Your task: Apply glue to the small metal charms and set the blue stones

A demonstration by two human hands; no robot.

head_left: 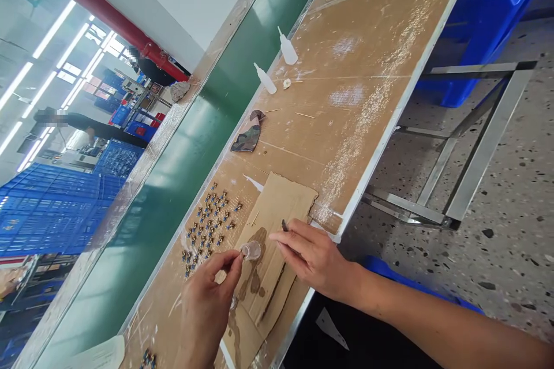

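My left hand [208, 300] pinches a small clear cap-like piece [251, 250] between thumb and forefinger over a stained cardboard sheet [277, 213]. My right hand [309, 253] is closed around a thin dark tool [284, 225] whose tip points up beside the clear piece. Several tiny blue and gold figures [212, 219] stand in rows on the brown table [367, 52] just left of the cardboard.
Two white squeeze bottles [265, 78] [288, 49] lie farther up the table, with a camouflage cloth scrap [249, 135] and thin sticks nearby. A green conveyor belt [190, 155] runs along the left. Blue crates [485, 23] and a metal frame [467, 144] stand right. People work far left.
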